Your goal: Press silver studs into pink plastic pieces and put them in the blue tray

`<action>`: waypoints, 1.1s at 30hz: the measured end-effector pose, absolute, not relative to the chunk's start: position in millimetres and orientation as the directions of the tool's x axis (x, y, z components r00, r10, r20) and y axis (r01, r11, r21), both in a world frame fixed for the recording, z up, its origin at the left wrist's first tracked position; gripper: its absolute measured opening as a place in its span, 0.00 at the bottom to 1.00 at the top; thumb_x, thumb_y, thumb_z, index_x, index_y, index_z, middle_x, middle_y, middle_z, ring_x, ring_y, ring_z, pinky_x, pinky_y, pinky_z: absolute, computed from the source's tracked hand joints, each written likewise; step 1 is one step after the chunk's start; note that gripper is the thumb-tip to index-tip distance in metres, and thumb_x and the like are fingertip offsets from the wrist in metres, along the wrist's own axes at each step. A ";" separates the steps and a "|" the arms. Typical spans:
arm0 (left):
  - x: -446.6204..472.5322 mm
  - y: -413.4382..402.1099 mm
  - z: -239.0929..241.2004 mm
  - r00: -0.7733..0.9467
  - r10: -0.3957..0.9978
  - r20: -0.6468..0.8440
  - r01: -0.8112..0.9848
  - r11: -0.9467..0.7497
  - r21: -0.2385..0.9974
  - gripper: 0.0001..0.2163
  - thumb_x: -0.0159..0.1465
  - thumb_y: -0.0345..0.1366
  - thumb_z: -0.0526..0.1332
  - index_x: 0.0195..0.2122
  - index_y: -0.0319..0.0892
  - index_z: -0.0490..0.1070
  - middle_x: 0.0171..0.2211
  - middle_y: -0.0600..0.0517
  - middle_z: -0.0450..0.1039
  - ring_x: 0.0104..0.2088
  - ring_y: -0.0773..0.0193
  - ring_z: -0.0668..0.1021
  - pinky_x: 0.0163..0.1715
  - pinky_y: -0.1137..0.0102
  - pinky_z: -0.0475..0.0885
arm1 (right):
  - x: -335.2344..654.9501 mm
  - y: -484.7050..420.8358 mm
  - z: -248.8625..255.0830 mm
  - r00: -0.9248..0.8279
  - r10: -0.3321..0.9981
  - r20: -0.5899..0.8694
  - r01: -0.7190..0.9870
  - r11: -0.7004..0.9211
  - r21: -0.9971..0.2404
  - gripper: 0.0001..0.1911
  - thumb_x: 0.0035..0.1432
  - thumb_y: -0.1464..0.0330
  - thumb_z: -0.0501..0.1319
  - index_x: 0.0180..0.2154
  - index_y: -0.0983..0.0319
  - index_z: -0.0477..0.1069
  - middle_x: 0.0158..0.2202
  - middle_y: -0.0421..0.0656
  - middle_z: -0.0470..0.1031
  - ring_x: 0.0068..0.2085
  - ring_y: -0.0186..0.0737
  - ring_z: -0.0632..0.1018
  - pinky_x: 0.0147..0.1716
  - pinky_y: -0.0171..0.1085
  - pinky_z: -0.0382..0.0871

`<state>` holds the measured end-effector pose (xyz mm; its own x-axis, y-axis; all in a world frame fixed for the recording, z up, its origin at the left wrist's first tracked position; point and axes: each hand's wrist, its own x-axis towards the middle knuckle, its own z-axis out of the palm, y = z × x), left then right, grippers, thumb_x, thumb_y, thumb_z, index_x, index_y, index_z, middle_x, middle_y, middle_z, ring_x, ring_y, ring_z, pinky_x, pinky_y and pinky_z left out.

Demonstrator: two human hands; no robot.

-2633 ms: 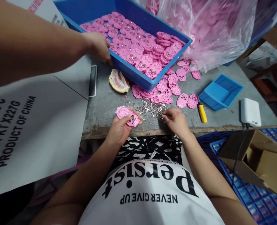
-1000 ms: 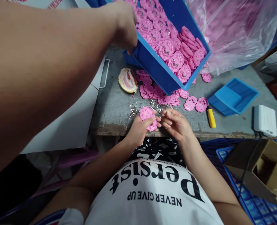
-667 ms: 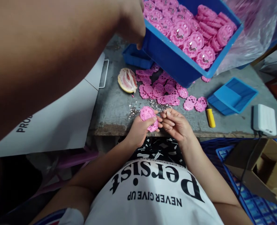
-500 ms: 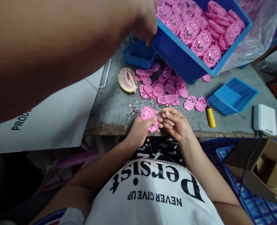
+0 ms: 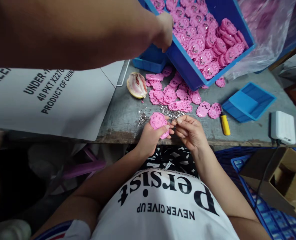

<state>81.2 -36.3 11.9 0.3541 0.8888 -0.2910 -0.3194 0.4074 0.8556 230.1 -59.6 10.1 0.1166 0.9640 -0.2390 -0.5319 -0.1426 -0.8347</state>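
My left hand (image 5: 150, 137) is closed around a pink plastic piece (image 5: 158, 120) with a scalloped edge, thumb across its lower part. Right beside it, my right hand (image 5: 191, 130) has thumb and forefinger pinched together; whatever is between them is too small to make out. Small shiny metal bits (image 5: 171, 112) lie scattered on the table just beyond both hands. Past them spreads a loose heap of similar pink pieces (image 5: 170, 95). Two more pink pieces (image 5: 203, 109) rest to the right, near a screwdriver with a yellow handle (image 5: 225, 124).
Another person's arm (image 5: 160, 31) reaches across from the left, gripping a tilted blue bin (image 5: 188, 68) full of pink pieces. A peeled pomelo half (image 5: 136, 85), a small blue tray (image 5: 249, 101) and a white box-shaped device (image 5: 283, 127) sit on the table. A printed white carton (image 5: 82, 110) stands left.
The co-worker's arm and the full blue bin have shifted left. The white carton has moved, showing more print. My hands stay nearly in place, the right fingertips slightly nearer the pink piece.
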 end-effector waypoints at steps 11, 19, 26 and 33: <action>72.7 -33.0 14.8 0.541 0.812 -0.220 -0.497 0.519 0.695 0.27 0.55 0.35 0.64 0.58 0.45 0.67 0.47 0.47 0.79 0.51 0.50 0.81 0.49 0.57 0.78 | 227.4 -63.3 9.3 0.268 0.940 -0.211 -0.483 -0.058 -0.874 0.16 0.39 0.64 0.77 0.24 0.60 0.72 0.17 0.31 0.61 0.18 0.24 0.54 0.16 0.29 0.46; 71.5 -37.4 2.6 0.451 0.892 0.025 -0.522 0.241 0.818 0.26 0.51 0.32 0.76 0.50 0.50 0.72 0.60 0.48 0.73 0.65 0.53 0.72 0.66 0.57 0.66 | 216.7 -81.6 22.9 0.282 0.942 -0.180 -0.357 -0.072 -0.932 0.16 0.46 0.58 0.76 0.26 0.60 0.74 0.21 0.36 0.72 0.17 0.25 0.54 0.16 0.32 0.48; 73.3 -38.0 1.8 0.418 0.900 0.123 -0.468 0.097 0.878 0.24 0.52 0.35 0.77 0.49 0.49 0.73 0.62 0.47 0.73 0.64 0.51 0.73 0.66 0.55 0.65 | 220.6 -84.7 17.5 0.376 0.921 0.100 0.038 0.093 -0.995 0.07 0.55 0.62 0.72 0.29 0.57 0.79 0.39 0.44 0.76 0.40 0.41 0.75 0.42 0.41 0.69; 71.3 -37.5 2.7 0.444 0.877 0.182 -0.451 0.044 0.892 0.22 0.55 0.32 0.74 0.51 0.49 0.74 0.62 0.47 0.73 0.65 0.53 0.72 0.69 0.55 0.61 | 226.5 -79.6 20.9 0.258 0.963 0.081 0.115 0.053 -0.992 0.08 0.55 0.64 0.70 0.26 0.58 0.77 0.52 0.46 0.76 0.58 0.52 0.72 0.63 0.53 0.58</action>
<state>71.3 -37.5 2.7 0.4441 0.8774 0.1816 -0.4507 0.0436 0.8916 226.5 -79.6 20.9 0.2576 0.9629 0.0808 0.1148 0.0525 -0.9920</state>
